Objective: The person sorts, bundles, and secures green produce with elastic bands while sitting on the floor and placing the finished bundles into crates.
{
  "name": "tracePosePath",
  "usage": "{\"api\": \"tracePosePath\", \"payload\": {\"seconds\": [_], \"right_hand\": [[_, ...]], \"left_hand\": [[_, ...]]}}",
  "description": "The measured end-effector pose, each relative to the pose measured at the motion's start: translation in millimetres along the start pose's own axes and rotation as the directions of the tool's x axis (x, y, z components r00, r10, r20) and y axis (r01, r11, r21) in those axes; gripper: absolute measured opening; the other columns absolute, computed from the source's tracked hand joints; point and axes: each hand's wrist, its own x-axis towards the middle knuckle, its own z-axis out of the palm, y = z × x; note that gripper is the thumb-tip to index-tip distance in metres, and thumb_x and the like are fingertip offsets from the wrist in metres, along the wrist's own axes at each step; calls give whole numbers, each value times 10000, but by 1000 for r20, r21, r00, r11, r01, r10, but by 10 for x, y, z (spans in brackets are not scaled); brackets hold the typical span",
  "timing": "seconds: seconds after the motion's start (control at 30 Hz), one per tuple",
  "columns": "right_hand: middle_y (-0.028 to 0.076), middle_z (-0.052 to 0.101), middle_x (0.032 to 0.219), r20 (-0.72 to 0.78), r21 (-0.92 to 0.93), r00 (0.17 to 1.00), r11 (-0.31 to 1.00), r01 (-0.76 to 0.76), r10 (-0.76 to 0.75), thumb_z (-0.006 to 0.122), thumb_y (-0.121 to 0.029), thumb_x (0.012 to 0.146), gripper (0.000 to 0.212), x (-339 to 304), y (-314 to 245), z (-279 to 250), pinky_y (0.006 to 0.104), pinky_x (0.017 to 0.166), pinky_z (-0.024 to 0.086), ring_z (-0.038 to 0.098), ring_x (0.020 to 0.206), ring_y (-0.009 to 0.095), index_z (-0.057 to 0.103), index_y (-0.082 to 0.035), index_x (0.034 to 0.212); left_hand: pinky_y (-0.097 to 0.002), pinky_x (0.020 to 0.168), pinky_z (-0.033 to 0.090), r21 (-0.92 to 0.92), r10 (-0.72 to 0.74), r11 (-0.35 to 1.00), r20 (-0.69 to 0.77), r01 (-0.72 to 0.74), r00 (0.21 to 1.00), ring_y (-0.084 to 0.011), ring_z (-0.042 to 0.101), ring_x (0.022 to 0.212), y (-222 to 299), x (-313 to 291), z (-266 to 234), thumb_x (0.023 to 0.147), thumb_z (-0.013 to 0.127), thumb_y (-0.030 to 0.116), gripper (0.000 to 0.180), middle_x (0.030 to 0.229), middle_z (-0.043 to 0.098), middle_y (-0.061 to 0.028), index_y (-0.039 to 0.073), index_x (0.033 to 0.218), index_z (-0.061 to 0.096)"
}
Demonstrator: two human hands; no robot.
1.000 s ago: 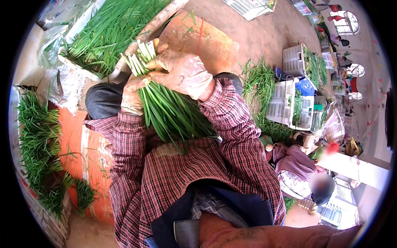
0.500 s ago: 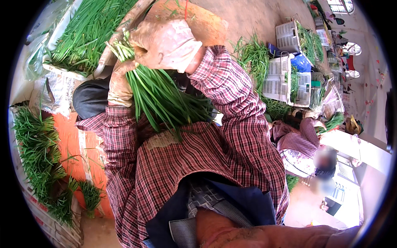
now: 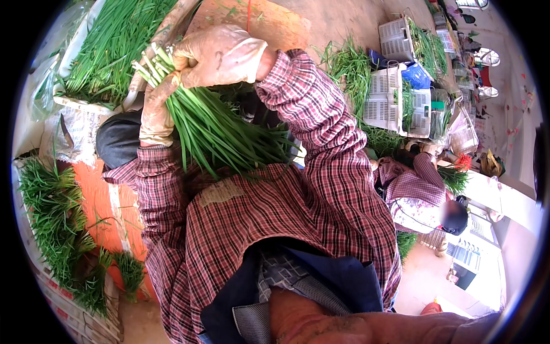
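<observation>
- The bunch [image 3: 223, 129] of long greens is in front of me, over my lap. Its white ends point up and left, and its leaves spread down to the right.
- My left hand [image 3: 157, 112] wears a pale, dirty glove. Its fingers are bent around the bunch, just below the white ends.
- My right hand [image 3: 220, 54] has a glove too. Its fingers are bent and touch the stems near the white ends. I can't tell if they grip.
- Just past the white ends is a white tub [image 3: 86, 104] full of more greens.
- A knife [image 3: 66, 131] lies near the tub, on my left.
- Below it is an orange board [image 3: 100, 192], with a crate [image 3: 63, 304] of short greens beside it.
- Another orange board [image 3: 258, 23] lies past my right hand.
- On my right are white crates [image 3: 382, 100] and a loose heap [image 3: 350, 71] of greens.
- Another person [image 3: 409, 189] sits farther right.
</observation>
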Motion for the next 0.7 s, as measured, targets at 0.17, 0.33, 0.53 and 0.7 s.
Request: {"api": "tracePosePath", "payload": {"seconds": [0.17,0.33,0.53,0.7], "right_hand": [[21,616,705,98,412,994,907,-82,45,665,-221,807,186,-23,43,-34,277,582,455,577,645,101,637,-47,865],[36,648,777,-10,694,995,717,-68,104,641,-152,832,181,-24,70,-262,228,578,460,573,654,73,633,-10,945],[47,657,899,-210,873,966,475,114,154,578,-110,856,186,-192,411,-579,209,584,446,573,655,86,597,-30,1023],[20,657,757,-488,546,865,815,197,118,680,-240,805,226,-258,589,-534,247,573,474,599,663,104,678,-63,946]], "left_hand": [[-303,811,517,88,26,996,32,-28,999,-176,632,898,-7,33,-134,790,690,100,424,1064,640,-79,-9,1181,569],[-362,826,541,-33,8,999,126,-4,992,-242,644,935,-8,27,-8,827,628,116,506,1082,622,-159,-44,1273,449],[-359,882,512,-169,4,985,126,17,992,-208,604,963,99,-13,15,798,646,96,653,1086,597,-111,-31,1370,358],[-378,923,470,-305,133,948,120,-90,984,-198,568,954,66,23,-19,821,628,93,605,1052,575,-92,-29,1354,368]]}}
